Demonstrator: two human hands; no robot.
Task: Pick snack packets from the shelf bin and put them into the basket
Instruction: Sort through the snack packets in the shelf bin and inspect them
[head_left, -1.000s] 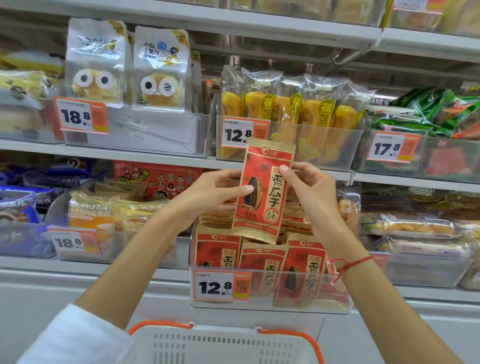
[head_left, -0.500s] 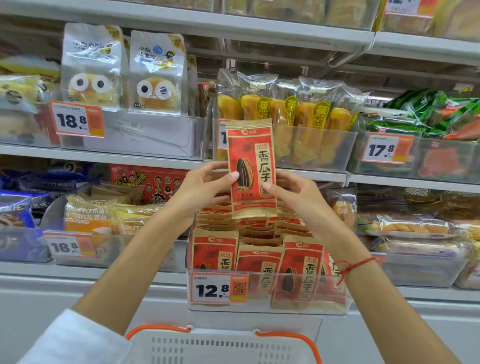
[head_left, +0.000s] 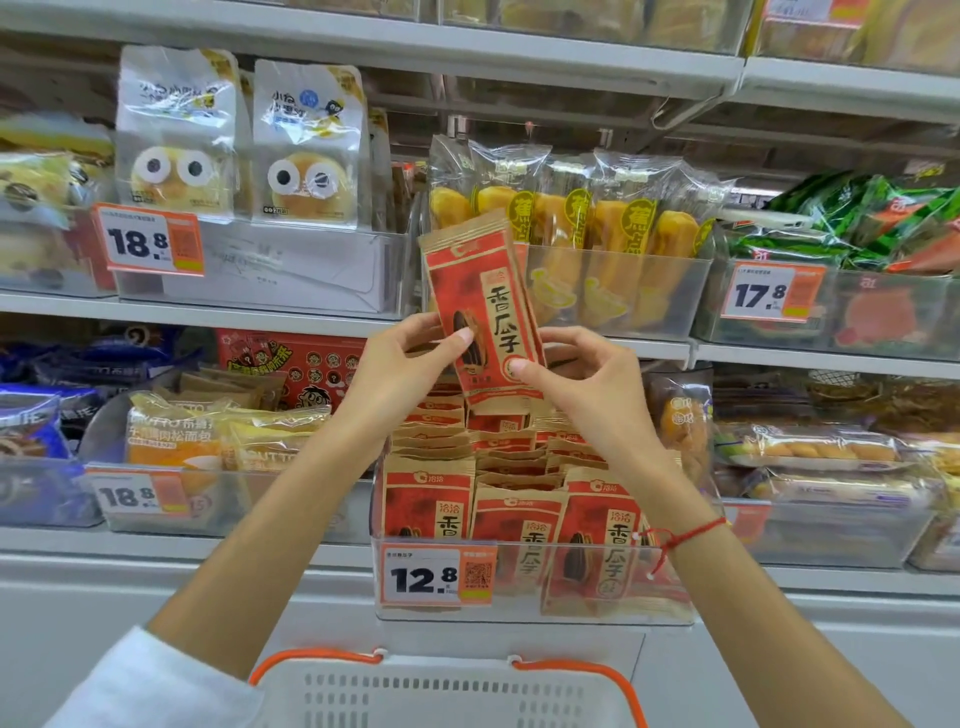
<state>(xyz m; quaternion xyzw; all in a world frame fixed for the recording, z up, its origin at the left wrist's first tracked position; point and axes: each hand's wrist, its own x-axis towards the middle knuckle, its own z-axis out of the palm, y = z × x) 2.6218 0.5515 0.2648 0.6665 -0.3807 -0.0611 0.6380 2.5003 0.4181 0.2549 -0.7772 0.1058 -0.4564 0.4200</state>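
At six o'clock the white perforated plastic basket with orange handles (head_left: 447, 693) sits low, and beyond it the clear plastic shelf bin (head_left: 530, 605) holds more packets. Above the bin, the left hand (head_left: 400, 371) and right hand (head_left: 587, 387) both pinch the red-and-tan sunflower-seed packet (head_left: 485, 306), now tipped towards eleven o'clock rather than upright as half a second ago.

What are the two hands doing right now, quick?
Left hand: pinching the red snack packet by its left edge.
Right hand: pinching the same packet near its bottom right.
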